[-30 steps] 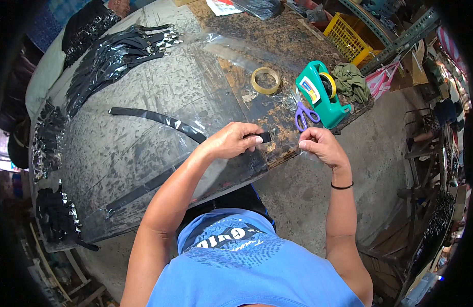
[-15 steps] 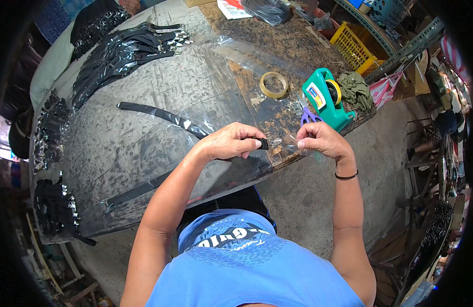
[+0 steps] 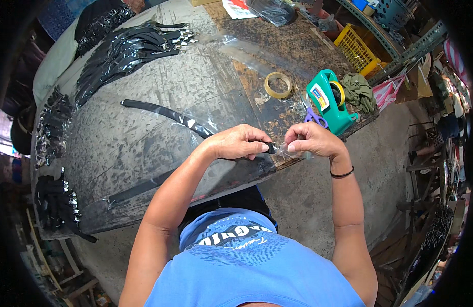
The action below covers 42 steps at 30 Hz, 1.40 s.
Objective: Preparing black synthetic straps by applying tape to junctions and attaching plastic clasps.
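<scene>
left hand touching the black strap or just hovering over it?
Touching. The head view shows the left hand closed over the end of the black strap, whose tip sticks out past the fingers, with no gap visible.

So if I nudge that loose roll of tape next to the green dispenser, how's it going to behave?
The tape roll lies flat on its side on the worktable, so it would probably slide, not roll. It is a thin open ring, likely light and easy to shift. Stood on edge it could well roll away. The tape dispenser beside it looks bulkier and steadier.
</scene>
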Each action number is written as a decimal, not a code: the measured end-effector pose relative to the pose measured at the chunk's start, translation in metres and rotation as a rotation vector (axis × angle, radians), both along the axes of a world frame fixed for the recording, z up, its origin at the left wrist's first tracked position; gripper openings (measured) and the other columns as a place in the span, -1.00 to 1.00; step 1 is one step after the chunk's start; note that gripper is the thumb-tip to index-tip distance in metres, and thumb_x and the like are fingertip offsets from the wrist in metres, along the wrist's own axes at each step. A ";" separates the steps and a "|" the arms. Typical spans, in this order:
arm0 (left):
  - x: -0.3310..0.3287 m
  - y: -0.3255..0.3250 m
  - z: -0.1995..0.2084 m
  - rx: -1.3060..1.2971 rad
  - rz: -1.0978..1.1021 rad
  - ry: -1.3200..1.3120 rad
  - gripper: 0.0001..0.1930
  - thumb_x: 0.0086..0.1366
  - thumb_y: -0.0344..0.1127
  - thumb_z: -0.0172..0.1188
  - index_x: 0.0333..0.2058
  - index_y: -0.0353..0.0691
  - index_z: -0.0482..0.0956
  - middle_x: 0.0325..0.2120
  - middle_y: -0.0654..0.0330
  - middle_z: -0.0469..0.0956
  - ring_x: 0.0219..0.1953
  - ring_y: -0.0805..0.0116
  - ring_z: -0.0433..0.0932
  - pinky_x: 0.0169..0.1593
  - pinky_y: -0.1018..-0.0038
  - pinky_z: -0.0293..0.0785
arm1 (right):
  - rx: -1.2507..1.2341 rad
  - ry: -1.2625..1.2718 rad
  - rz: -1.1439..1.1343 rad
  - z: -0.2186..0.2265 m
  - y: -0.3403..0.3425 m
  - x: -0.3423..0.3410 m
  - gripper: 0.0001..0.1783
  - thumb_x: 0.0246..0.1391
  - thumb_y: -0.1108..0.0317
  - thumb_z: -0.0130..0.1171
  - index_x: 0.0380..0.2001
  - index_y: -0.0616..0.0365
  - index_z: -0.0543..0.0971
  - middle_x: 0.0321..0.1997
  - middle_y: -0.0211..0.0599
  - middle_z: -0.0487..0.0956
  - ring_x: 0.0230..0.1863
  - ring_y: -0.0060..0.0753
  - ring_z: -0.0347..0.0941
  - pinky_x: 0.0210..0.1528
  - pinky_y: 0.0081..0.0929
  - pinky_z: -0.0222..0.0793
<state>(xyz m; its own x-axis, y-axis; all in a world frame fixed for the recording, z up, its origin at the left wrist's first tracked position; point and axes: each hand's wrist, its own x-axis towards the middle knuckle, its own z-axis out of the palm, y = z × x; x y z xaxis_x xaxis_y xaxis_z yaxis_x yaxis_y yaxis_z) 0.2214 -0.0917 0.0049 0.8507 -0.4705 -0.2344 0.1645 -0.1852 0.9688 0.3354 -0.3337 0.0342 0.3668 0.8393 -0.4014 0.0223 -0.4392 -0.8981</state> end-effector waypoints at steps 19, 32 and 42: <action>-0.007 -0.011 -0.047 -0.009 0.442 -0.279 -0.69 0.25 -0.29 0.21 -0.09 -0.29 0.45 -0.41 0.20 0.54 -0.34 0.50 0.49 -0.22 0.51 0.43 | 0.006 0.054 -0.065 -0.016 0.011 -0.004 -0.83 0.07 0.34 0.28 -0.34 0.17 0.53 -0.47 -0.51 0.52 -0.51 -0.72 0.37 -0.48 -0.68 0.30; -0.008 -0.005 -0.046 0.233 0.155 -0.110 -0.75 0.34 -0.21 0.13 -0.25 -0.31 0.56 -0.55 0.14 0.54 -0.44 0.34 0.52 -0.30 0.34 0.42 | -0.134 0.119 -0.081 -0.031 0.012 0.000 -0.79 0.04 0.31 0.31 -0.31 0.19 0.56 -0.49 -0.55 0.48 -0.54 -0.73 0.34 -0.57 -0.68 0.25; -0.012 -0.003 -0.043 0.310 0.199 -0.140 -0.74 0.26 -0.22 0.16 -0.28 -0.34 0.60 -0.50 0.03 0.58 -0.41 0.27 0.56 -0.26 0.29 0.45 | -0.153 0.066 -0.029 -0.030 0.016 -0.001 -0.79 0.04 0.26 0.29 -0.34 0.15 0.57 -0.47 -0.56 0.50 -0.50 -0.72 0.35 -0.56 -0.67 0.25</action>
<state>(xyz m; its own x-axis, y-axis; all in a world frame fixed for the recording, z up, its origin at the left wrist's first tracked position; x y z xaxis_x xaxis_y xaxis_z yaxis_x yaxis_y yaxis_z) 0.2093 -0.0943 -0.0377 0.9521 -0.2180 -0.2146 0.0971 -0.4501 0.8877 0.3346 -0.3177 0.0037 0.3585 0.7562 -0.5474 -0.0495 -0.5702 -0.8200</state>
